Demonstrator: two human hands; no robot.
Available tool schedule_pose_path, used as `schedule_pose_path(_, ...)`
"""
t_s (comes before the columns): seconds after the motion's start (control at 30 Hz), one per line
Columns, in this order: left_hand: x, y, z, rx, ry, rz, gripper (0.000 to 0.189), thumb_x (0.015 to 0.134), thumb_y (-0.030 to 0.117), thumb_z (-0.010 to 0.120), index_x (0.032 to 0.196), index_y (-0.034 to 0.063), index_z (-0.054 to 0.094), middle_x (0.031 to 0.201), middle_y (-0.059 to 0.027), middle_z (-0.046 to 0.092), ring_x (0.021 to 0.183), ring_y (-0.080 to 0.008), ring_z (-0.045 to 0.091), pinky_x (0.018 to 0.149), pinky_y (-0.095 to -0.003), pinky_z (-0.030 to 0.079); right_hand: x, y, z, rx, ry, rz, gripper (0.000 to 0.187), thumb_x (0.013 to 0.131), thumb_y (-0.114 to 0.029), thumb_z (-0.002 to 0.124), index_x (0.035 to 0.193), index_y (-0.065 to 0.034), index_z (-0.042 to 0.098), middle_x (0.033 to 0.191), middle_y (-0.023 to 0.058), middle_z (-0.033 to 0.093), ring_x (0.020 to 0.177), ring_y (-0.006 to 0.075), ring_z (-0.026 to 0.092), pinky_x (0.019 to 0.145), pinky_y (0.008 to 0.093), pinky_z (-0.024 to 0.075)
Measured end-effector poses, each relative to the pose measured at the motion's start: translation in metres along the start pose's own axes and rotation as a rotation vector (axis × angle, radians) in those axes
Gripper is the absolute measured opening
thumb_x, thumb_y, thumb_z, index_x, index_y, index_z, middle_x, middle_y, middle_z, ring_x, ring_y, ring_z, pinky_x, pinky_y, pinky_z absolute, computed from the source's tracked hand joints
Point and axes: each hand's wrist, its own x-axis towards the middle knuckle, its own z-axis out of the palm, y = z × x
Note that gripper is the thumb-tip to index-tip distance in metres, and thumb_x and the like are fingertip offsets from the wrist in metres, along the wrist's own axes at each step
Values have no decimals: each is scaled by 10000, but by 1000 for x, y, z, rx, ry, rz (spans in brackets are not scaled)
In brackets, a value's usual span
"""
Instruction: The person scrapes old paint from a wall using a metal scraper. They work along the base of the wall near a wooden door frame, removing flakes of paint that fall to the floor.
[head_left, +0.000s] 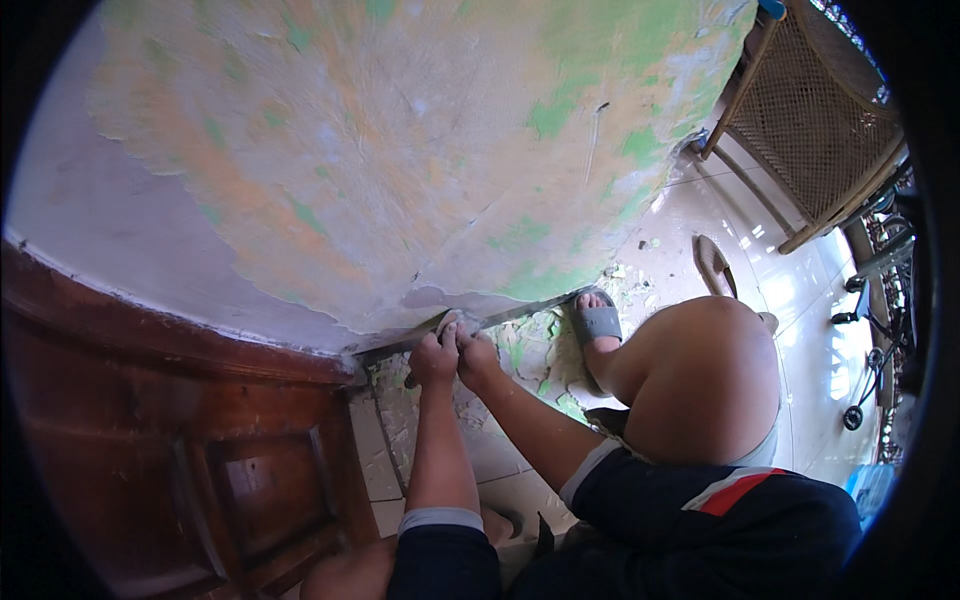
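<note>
Low at the foot of a wall with peeling paint, my two hands are close together. My left hand is wrapped around a flat scraper; a dark end of it juts out below my fist. Beside it, my right hand has its fingers on the same tool, near the blade. Most of the scraper is hidden by my fingers. Its blade lies against the bottom of the wall, by the dark baseboard. Green, orange and whitish layers show where the wall's surface coat is gone.
Paint flakes litter the tiled floor below the wall. A dark wooden panelled door stands at left. My sandalled foot rests near the wall. A loose slipper and a woven rattan chair are at right.
</note>
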Motion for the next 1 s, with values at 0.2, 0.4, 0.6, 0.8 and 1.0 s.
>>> schedule_pose_path(0.2, -6, 7, 1, 46, 90, 11, 588, 885, 563, 616, 768, -5, 713, 799, -271, 680, 769, -466, 666, 706, -553, 514, -5, -1, 6, 24, -13, -24, 147, 1021, -126, 553, 1095, -10, 604, 1025, 92, 659, 921, 203, 651, 821, 351, 547)
schedule_pose_path(0.4, -8, 13, -1, 54, 151, 35, 558, 876, 553, 631, 722, 21, 706, 750, -249, 681, 721, -453, 670, 674, -540, 528, -11, -5, 13, 18, 38, -56, 154, 1016, -116, 557, 1090, 6, 613, 1003, 95, 670, 887, 194, 657, 782, 336, 550)
schedule_pose_path(0.6, -11, 15, 0, 5, 189, 57, 557, 878, 548, 634, 715, 20, 704, 739, -248, 679, 701, -457, 667, 659, -541, 526, -14, -6, 14, -40, 63, -100, 162, 1007, -114, 577, 1102, 12, 613, 1012, 99, 675, 890, 186, 659, 761, 330, 550)
schedule_pose_path(0.8, 1, 24, -6, -3, 270, 120, 564, 865, 534, 652, 682, 1, 683, 724, -262, 669, 679, -462, 661, 622, -545, 514, -8, -18, 26, -57, -72, -184, 104, 983, -72, 596, 1059, -2, 592, 969, 87, 658, 853, 173, 646, 732, 329, 547)
schedule_pose_path(1.0, 4, 37, -21, 22, 275, 97, 588, 853, 527, 661, 652, -26, 664, 696, -284, 650, 677, -481, 650, 624, -559, 504, -4, -21, 37, -89, -18, -155, 118, 981, -81, 607, 1059, -1, 570, 945, 88, 645, 835, 165, 633, 700, 339, 547)
